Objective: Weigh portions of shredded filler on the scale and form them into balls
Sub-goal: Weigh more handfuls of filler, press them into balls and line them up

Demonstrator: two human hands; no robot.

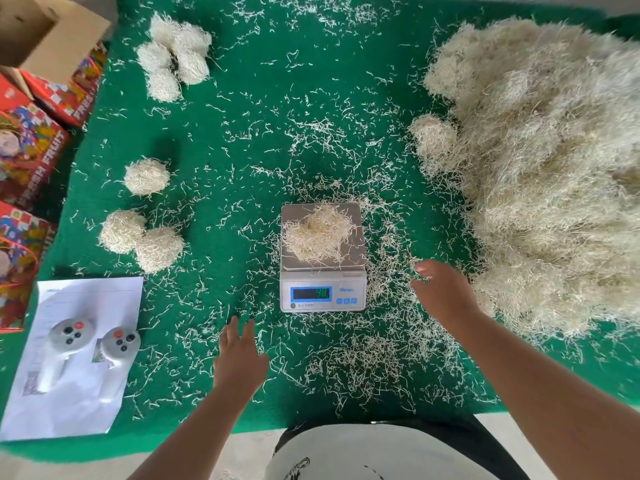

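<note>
Nearest the head camera, both forearms are seen reaching forward over the green mat (242, 140). Nothing is held by the left hand (239, 355), whose fingers are straightened and hover short of the scale (322, 289), slightly to its left. The right hand (445, 292) is also unclenched, its fingertips set among loose strands just right of the scale and near the big filler heap (540, 168). A loose portion (317, 235) is seen lying on the scale's pan, roughly round with no clear long axis, ahead of both hands and between them. It is judged that the right hand is somewhat nearer. Finished balls (142, 237) are gathered well apart on the left.
</note>
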